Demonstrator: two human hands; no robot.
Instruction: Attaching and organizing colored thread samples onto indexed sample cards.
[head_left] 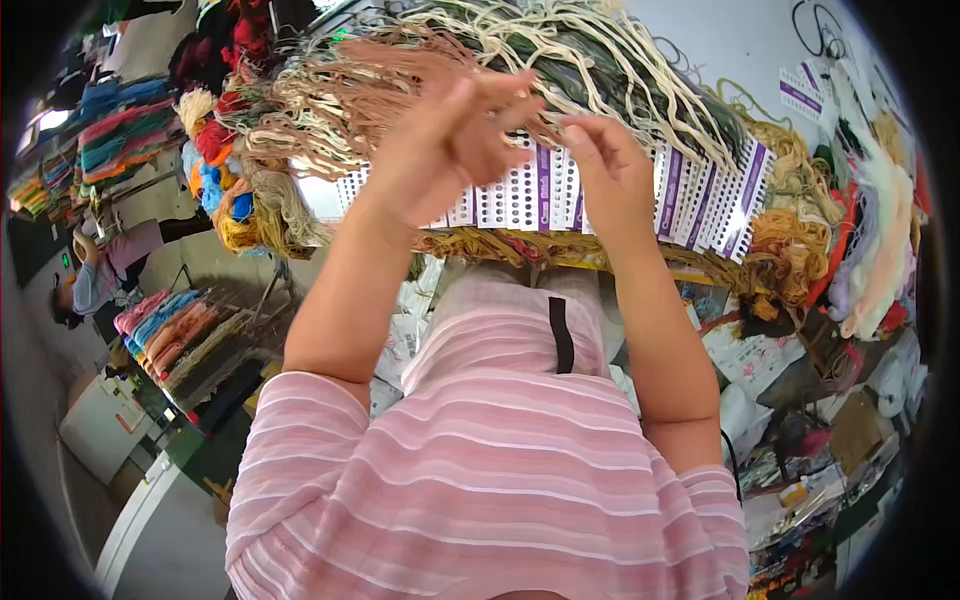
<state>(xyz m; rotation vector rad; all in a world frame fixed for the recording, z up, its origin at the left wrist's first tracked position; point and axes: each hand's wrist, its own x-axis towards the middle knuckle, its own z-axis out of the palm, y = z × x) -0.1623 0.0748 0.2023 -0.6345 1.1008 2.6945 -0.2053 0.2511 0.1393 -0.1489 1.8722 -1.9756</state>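
Observation:
My left hand (450,150) is raised over the near edge of a bundle of brownish-pink thread (390,70), its fingers spread and somewhat smeared by motion. To its right, my right hand (612,175) has thumb and forefinger pinched together at the end of a brown strand that runs toward the left hand. Beneath both hands lies a row of overlapping white cards (490,205) with rows of punched holes and purple stripes. Cream and dark green threads (600,60) are heaped behind the cards; the loose ends fall over their upper edges.
Mustard and brown yarn (790,235) is piled at the right, beside pale fluffy hanks (875,240). Another punched card (802,90) lies on the white table (715,35). Colourful yarn bundles (225,190) hang at the left, racks (185,340) beyond. Another person (100,265) is far left.

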